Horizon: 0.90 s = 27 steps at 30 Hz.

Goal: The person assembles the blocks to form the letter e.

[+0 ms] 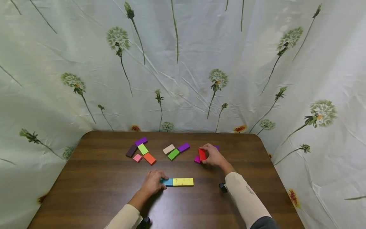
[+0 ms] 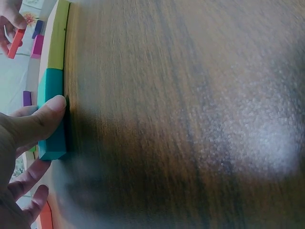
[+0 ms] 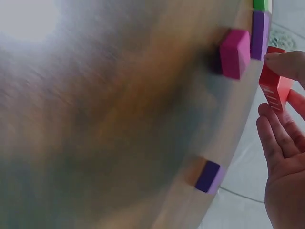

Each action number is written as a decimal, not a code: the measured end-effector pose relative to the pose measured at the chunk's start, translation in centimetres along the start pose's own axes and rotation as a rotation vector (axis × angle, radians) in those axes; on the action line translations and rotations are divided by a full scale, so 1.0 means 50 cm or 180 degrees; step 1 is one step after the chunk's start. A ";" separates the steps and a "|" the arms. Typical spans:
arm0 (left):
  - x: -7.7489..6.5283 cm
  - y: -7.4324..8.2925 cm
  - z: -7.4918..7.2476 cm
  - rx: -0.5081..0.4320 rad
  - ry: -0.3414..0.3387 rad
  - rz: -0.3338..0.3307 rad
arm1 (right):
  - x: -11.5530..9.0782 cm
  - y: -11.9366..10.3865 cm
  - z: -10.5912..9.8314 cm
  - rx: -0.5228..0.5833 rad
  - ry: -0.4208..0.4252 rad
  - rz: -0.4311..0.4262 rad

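Note:
My left hand (image 1: 151,183) rests at the left end of a blue block (image 1: 169,182), gripping it between thumb and fingers. Its right end lies against a yellow block (image 1: 183,182), so the two form one straight row on the table. In the left wrist view my thumb presses along the blue block's (image 2: 53,138) near side. Further right and back, my right hand (image 1: 215,157) pinches a red block (image 1: 201,154) between thumb and fingers. The right wrist view shows the red block (image 3: 272,86) held up, above a magenta block (image 1: 197,159). A purple block (image 1: 216,147) is partly hidden behind that hand.
Back left lie a purple (image 1: 141,141), a dark (image 1: 131,151), a lime (image 1: 143,149), a pink (image 1: 137,158) and an orange block (image 1: 149,158). A beige (image 1: 168,149), a green (image 1: 173,154) and another purple block (image 1: 183,147) sit mid-back. A flowered curtain (image 1: 188,95) hangs behind the table.

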<state>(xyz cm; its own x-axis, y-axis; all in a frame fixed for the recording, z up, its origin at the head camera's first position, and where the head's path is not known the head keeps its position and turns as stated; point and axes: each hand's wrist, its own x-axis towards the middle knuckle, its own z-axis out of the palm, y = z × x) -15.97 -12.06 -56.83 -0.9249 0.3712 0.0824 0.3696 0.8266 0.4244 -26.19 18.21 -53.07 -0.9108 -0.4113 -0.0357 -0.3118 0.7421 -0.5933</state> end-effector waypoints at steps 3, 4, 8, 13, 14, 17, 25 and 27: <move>-0.001 -0.001 0.000 0.0015 0.0006 0.0006 | -0.014 -0.007 0.018 0.0037 0.0002 -0.0063; -0.002 -0.001 -0.001 0.0020 0.0007 0.0005 | -0.019 -0.009 0.023 0.0040 0.0002 -0.0079; -0.002 -0.002 0.000 0.0034 0.0022 0.0005 | -0.032 -0.016 0.042 0.0050 -0.0001 -0.0213; 0.000 -0.003 0.001 0.0009 0.0039 0.0014 | -0.045 -0.024 0.058 0.0131 -0.0058 -0.0375; 0.002 -0.003 0.002 0.0003 0.0032 0.0018 | -0.047 -0.025 0.060 0.0141 -0.0083 -0.0415; 0.005 -0.002 0.004 -0.0042 0.0004 0.0019 | -0.053 -0.025 0.064 0.0150 -0.0189 -0.0492; 0.006 -0.003 0.005 -0.0106 0.0009 0.0005 | -0.056 -0.029 0.073 0.0074 -0.0363 -0.0698; 0.005 -0.003 0.004 -0.0128 0.0020 -0.0002 | -0.056 -0.032 0.074 0.0060 -0.0387 -0.0702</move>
<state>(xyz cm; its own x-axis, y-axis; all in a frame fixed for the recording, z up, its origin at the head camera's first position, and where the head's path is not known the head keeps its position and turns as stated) -16.26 -12.01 -57.03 -0.9257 0.3679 0.0878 0.3652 0.8091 0.4604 -22.13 16.25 -54.99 -0.7817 -0.6237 0.0006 -0.4934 0.6178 -0.6123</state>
